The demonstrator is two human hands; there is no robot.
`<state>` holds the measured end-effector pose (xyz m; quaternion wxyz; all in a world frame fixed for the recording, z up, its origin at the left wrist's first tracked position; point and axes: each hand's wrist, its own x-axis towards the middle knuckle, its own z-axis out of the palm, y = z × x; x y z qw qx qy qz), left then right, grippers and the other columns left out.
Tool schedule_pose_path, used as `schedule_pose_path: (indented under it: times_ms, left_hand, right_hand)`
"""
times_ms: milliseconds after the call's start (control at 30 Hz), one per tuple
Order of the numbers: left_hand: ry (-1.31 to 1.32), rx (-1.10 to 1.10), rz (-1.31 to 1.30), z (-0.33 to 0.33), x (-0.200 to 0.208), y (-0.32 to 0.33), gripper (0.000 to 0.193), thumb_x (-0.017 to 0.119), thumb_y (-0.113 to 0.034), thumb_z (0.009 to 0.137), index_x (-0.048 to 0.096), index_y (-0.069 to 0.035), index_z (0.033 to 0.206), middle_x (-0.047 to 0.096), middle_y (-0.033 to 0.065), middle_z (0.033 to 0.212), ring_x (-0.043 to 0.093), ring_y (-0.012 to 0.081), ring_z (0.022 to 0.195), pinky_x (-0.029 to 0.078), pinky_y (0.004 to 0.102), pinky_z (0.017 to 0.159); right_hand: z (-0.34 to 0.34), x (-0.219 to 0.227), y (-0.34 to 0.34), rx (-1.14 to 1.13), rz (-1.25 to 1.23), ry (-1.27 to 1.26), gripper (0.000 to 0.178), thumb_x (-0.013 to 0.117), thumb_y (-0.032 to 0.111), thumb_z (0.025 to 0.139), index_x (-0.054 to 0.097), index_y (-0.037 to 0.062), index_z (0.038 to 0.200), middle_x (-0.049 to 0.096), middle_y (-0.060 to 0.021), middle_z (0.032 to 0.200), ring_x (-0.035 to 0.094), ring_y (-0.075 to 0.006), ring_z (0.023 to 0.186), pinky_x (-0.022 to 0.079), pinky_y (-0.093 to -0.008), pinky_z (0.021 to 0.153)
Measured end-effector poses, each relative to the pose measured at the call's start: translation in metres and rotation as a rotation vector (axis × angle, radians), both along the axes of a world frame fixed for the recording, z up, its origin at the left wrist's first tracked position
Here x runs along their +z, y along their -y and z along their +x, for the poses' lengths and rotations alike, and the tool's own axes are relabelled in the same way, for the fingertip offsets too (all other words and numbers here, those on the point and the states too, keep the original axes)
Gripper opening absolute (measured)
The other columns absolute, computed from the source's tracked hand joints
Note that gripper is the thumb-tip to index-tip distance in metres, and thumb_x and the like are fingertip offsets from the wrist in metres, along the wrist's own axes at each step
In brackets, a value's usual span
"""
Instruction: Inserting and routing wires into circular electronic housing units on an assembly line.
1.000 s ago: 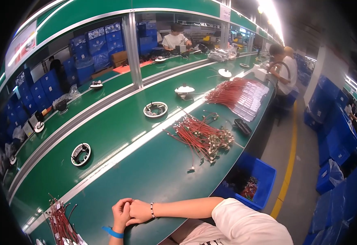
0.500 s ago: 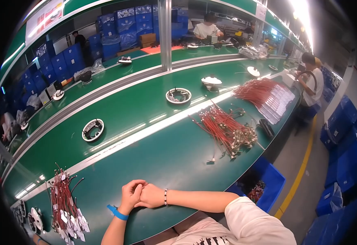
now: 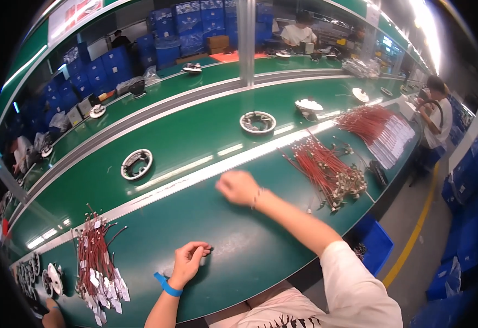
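My left hand [image 3: 190, 261], a blue band at its wrist, rests near the front of the green bench [image 3: 250, 249]. Its fingers are curled together and I see nothing in them. My right hand [image 3: 240, 188] reaches forward over the bench, close to the pale rail along the belt. Motion smears its fingers, so I cannot tell what they hold, if anything. A white ring-shaped housing [image 3: 137, 164] lies on the belt to the left, beyond my hands. Another ring-shaped housing [image 3: 257, 123] is farther off, to the right.
A bundle of red cables [image 3: 94, 257] with white tags lies at left. Red cables with connectors [image 3: 326, 169] lie at right, before a larger tagged bundle [image 3: 381, 131]. A blue bin [image 3: 378, 249] stands below the bench edge. A co-worker [image 3: 436, 117] sits at far right.
My hands were clasped together and have parted. My right hand has moved forward toward the belt; the left stays near the bench front. The whole view has shifted slightly.
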<state>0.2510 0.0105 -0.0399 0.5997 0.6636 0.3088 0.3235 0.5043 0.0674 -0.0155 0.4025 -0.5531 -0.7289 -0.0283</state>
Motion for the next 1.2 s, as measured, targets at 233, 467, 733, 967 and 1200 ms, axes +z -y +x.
schedule_pose_path:
  times_ms: [233,467,733,967,1200]
  left_hand:
    - [-0.063,0.022,0.028,-0.009,0.000,0.000,0.013,0.049,0.001,0.080,0.057,0.006,0.088,0.062,0.0117,0.084,0.060,0.0157,0.078,0.048,0.0253,0.071]
    - [-0.426,0.094,0.738,-0.018,0.025,0.053,0.030,0.056,-0.002,0.067,0.054,0.001,0.096,0.056,0.0176,0.098,0.054,0.0329,0.090,0.042,0.0362,0.080]
    - [-0.684,0.308,0.751,-0.032,0.009,0.129,0.032,0.055,-0.005,0.069,0.053,0.000,0.101,0.053,0.0159,0.106,0.048,0.0335,0.099,0.034,0.0421,0.090]
    - [-0.749,0.348,0.791,-0.017,0.006,0.130,0.027,0.055,-0.006,0.068,0.055,-0.002,0.094,0.055,0.0139,0.103,0.050,0.0321,0.095,0.037,0.0418,0.084]
    - [-0.741,0.331,0.741,-0.009,0.016,0.123,0.028,0.055,-0.005,0.069,0.055,-0.003,0.097,0.054,0.0132,0.104,0.049,0.0321,0.096,0.036,0.0411,0.085]
  right_hand:
    - [0.121,0.015,-0.053,-0.468,-0.123,0.142,0.011,0.052,0.015,0.075,0.055,0.0053,0.078,0.056,-0.0150,0.081,0.055,-0.0324,0.077,0.045,-0.0405,0.068]
    - [0.250,0.016,-0.058,-0.945,-0.282,0.004,0.019,0.050,0.012,0.073,0.059,0.0062,0.089,0.050,-0.0168,0.102,0.054,-0.0330,0.090,0.044,-0.0409,0.078]
    - [0.296,0.002,-0.091,-0.956,-0.406,0.086,0.058,0.057,0.002,0.067,0.033,0.0084,0.119,0.029,-0.0136,0.129,0.047,-0.0325,0.103,0.043,-0.0395,0.085]
    - [0.315,-0.020,-0.116,-1.035,-0.256,0.023,0.032,0.062,0.003,0.066,0.050,0.0041,0.096,0.047,-0.0153,0.101,0.055,-0.0337,0.085,0.046,-0.0403,0.073]
    - [0.285,0.022,-0.098,-0.711,0.253,0.094,0.014,0.062,0.013,0.067,0.056,0.0068,0.078,0.052,-0.0126,0.084,0.056,-0.0327,0.071,0.048,-0.0394,0.061]
